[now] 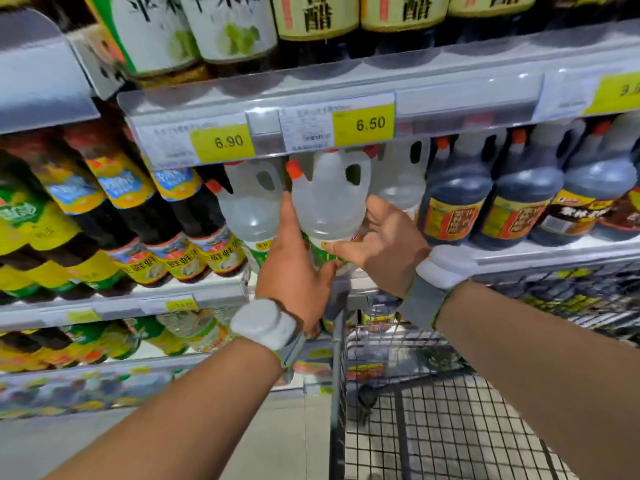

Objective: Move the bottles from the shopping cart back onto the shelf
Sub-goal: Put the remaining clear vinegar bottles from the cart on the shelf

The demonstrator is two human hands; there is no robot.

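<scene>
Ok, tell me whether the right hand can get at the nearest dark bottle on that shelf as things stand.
Probably yes for reach: the dark bottle stands just beside the right hand, its front unblocked. But that hand is busy holding the clear bottle together with the left hand.

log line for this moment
step: shelving | left hand: grips clear bottle | right hand: holds it too | bottle: at shelf front | shopping cart: below
</scene>
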